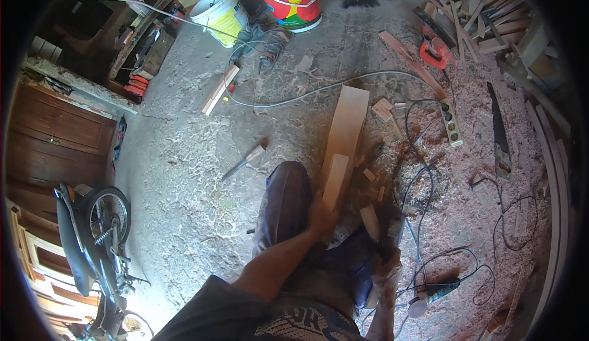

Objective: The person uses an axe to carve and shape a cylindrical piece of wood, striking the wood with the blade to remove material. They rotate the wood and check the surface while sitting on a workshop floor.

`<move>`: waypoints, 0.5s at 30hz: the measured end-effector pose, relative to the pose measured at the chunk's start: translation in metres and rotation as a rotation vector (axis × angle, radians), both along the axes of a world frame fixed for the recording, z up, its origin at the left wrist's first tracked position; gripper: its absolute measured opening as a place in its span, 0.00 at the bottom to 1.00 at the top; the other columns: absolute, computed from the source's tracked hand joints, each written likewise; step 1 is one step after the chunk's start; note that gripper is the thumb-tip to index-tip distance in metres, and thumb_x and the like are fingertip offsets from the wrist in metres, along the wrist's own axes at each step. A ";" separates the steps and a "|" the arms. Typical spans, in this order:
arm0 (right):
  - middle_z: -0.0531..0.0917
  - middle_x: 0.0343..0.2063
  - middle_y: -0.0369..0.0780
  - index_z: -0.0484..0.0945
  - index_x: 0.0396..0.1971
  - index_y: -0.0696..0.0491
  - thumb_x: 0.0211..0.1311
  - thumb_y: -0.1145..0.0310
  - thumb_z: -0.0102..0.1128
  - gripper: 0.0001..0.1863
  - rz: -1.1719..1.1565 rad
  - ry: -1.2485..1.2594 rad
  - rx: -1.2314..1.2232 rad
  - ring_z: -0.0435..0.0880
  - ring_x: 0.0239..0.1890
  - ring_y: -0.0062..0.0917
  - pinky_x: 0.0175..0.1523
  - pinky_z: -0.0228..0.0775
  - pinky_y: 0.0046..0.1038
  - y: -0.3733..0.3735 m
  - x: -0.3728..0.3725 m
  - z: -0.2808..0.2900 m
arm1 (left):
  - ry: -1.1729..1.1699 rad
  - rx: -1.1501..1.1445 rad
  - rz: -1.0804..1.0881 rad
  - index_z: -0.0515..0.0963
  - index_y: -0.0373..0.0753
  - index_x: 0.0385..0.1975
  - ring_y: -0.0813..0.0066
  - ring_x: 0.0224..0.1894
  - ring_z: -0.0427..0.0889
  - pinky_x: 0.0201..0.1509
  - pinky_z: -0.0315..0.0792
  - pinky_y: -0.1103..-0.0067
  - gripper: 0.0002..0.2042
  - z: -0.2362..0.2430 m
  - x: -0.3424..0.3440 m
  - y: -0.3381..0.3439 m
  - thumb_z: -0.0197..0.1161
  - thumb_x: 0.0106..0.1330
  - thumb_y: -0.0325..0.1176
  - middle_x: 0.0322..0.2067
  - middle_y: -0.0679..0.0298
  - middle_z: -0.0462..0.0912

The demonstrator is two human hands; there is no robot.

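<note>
My left hand [322, 216] is closed round the near end of a short pale wooden block [335, 178]. The block lies along a longer, wider board [348, 117] that stretches away on the floor in front of me. Beside my right thigh, my right hand [386, 268] is closed on a dark tool [390, 227]; shadow hides its exact kind. Next to that tool is a small piece of wood [370, 221]. My bent left knee [288, 178] is just left of the board.
Cables cross the shavings-covered floor around a power strip [451, 123], an angle grinder [432, 295] and a handsaw [500, 132]. A wooden-handled tool [245, 160] lies to the left. Two buckets [288, 0] stand far off, and a motorcycle [92, 237] stands at left.
</note>
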State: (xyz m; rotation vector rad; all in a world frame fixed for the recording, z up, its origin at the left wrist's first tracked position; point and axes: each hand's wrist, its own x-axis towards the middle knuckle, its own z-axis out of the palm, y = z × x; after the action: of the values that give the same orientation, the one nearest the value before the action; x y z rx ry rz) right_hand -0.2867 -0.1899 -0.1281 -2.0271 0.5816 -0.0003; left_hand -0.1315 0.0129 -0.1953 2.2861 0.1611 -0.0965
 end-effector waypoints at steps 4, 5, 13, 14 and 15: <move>0.82 0.25 0.51 0.71 0.42 0.60 0.62 0.63 0.64 0.17 0.030 -0.121 -0.164 0.83 0.28 0.49 0.33 0.73 0.45 0.005 0.021 0.009 | -0.500 0.065 -0.032 0.69 0.29 0.58 0.34 0.49 0.79 0.55 0.74 0.56 0.26 0.000 0.004 0.004 0.66 0.64 0.37 0.52 0.40 0.77; 0.81 0.24 0.49 0.72 0.41 0.60 0.62 0.64 0.65 0.17 -0.021 -0.101 -0.164 0.83 0.26 0.45 0.32 0.72 0.43 0.011 0.033 0.027 | -0.461 0.092 -0.060 0.70 0.30 0.57 0.39 0.51 0.79 0.57 0.74 0.60 0.24 0.014 0.010 -0.002 0.66 0.64 0.34 0.53 0.43 0.77; 0.79 0.24 0.37 0.74 0.40 0.60 0.61 0.67 0.65 0.14 0.006 -0.251 0.128 0.73 0.25 0.20 0.29 0.67 0.30 0.052 0.102 0.100 | 0.289 -1.629 0.094 0.75 0.38 0.49 0.72 0.48 0.84 0.54 0.80 0.75 0.15 0.095 0.055 0.019 0.66 0.64 0.18 0.46 0.61 0.83; 0.79 0.24 0.36 0.74 0.40 0.60 0.61 0.68 0.65 0.13 -0.004 -0.303 0.152 0.73 0.25 0.20 0.28 0.67 0.30 0.060 0.107 0.106 | 0.283 -1.619 0.089 0.75 0.38 0.49 0.72 0.46 0.85 0.54 0.80 0.74 0.14 0.102 0.057 0.023 0.65 0.65 0.18 0.45 0.62 0.83; 0.79 0.24 0.35 0.74 0.40 0.59 0.62 0.69 0.65 0.12 -0.014 -0.355 0.176 0.73 0.25 0.20 0.28 0.67 0.29 0.064 0.109 0.110 | 0.277 -1.610 0.084 0.75 0.38 0.49 0.71 0.45 0.85 0.54 0.81 0.73 0.14 0.109 0.060 0.026 0.64 0.66 0.18 0.44 0.62 0.84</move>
State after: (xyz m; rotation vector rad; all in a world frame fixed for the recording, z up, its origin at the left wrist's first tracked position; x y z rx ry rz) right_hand -0.1775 -0.1263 -0.0179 -1.7961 0.3566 -0.3008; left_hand -0.0717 0.0389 -0.0862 0.6532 0.2067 -0.3463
